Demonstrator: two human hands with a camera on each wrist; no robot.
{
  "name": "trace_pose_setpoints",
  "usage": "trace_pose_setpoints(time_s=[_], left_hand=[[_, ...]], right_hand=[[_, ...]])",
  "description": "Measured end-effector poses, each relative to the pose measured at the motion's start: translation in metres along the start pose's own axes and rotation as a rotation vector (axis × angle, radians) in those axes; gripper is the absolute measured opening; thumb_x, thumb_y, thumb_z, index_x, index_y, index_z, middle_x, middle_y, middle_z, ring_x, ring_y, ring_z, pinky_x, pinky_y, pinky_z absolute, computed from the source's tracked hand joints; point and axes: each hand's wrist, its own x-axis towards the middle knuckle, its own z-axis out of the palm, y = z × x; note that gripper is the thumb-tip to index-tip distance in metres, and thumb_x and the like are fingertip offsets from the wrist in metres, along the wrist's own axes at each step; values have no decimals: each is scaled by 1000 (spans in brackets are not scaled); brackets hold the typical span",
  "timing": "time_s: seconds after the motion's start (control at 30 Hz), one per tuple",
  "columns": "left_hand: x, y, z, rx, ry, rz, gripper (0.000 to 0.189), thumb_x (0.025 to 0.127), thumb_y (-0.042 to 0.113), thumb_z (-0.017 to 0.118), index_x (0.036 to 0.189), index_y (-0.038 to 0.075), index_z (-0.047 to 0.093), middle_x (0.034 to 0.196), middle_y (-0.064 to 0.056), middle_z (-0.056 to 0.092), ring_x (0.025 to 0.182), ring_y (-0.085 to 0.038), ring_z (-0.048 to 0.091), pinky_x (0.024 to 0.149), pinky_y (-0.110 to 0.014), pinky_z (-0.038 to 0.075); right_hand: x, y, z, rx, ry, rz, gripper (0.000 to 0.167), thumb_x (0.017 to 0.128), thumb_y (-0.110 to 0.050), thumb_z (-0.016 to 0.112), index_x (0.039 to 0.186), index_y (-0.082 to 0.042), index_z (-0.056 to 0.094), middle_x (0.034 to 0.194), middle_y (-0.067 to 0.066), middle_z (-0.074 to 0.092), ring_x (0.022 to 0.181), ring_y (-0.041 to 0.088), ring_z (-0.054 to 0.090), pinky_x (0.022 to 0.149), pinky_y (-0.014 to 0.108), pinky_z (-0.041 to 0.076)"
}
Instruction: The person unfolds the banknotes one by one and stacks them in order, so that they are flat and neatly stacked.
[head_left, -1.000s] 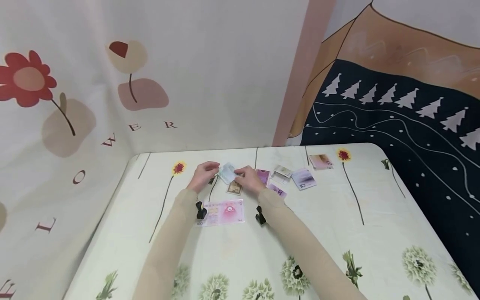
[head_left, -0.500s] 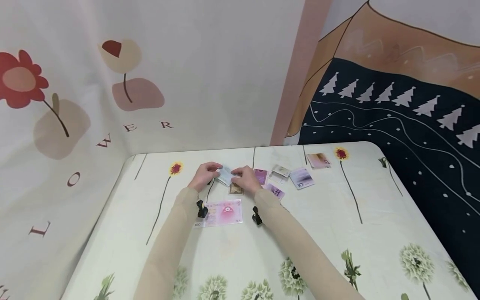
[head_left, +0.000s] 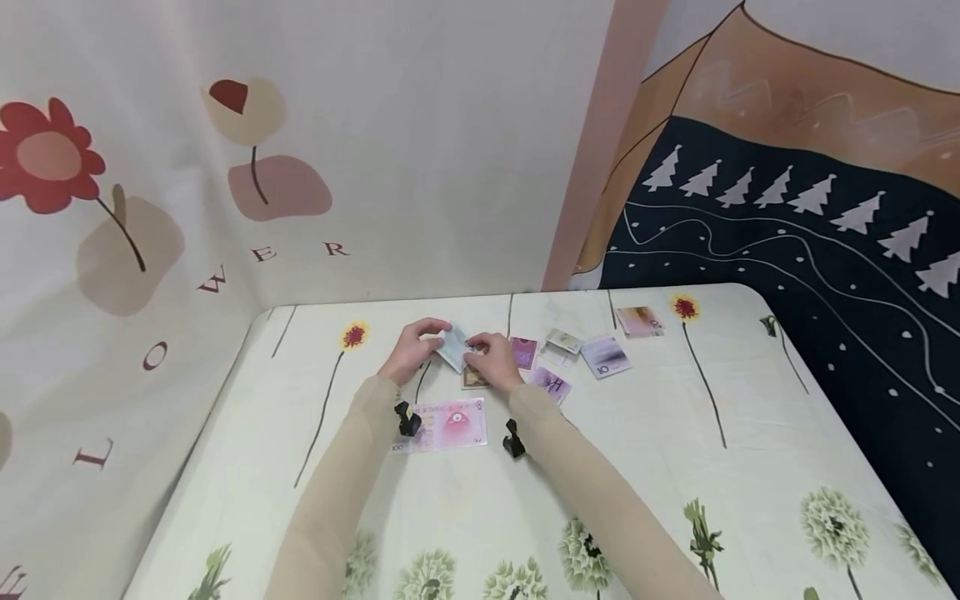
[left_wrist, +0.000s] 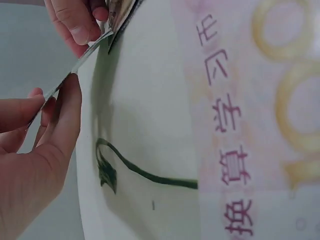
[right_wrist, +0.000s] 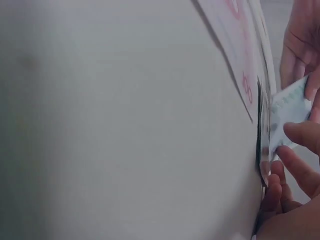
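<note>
One blue note was held in the head view, the left hand pinching its left edge and the right hand its right, beyond the pink note on the surface. The step in hand looked like folding or straightening it; the next move probably called for both grips to stay even while the paper was worked. A brown note lay close by the right hand, partly hidden, and might have got in the way. Farther right were two purple notes, a pale note, a violet note marked 10 and, near the far edge, an orange note. From the left wrist, the blue note showed nearly edge-on, tilted, gripped between left thumb and fingers, with the right hand at its other end. From the right wrist, right thumb and forefinger were clamped on its near part, the left hand opposite; whether it had a crease could not be told.
</note>
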Motion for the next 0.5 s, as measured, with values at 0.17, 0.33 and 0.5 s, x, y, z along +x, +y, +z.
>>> trace_pose_setpoints(time_s=[0.17,0.33,0.5], left_hand=[[-2,6,5,-51,-1,-11,30,95,-6,48,124,-7,57,132,-22,48,114,-30,51,90,-33,51],[-9,17,11,-108,-1,-10,30,96,-4,48,124,-8,57,128,-24,55,113,-30,55,89,-34,51],[-19,25,18,-155,-8,-10,29,96,-2,48,122,-10,57,117,-26,60,105,-26,61,86,-31,53]], right_hand=[[-6,3,-10,100,0,18,26,83,-4,72,109,-5,69,105,9,58,88,19,50,75,30,45],[-14,3,-22,137,-36,-46,30,84,-3,70,114,-7,68,113,11,56,92,20,54,77,30,48],[-23,5,-33,154,-97,-200,31,85,-2,71,115,-4,68,119,10,58,99,25,55,79,34,47]])
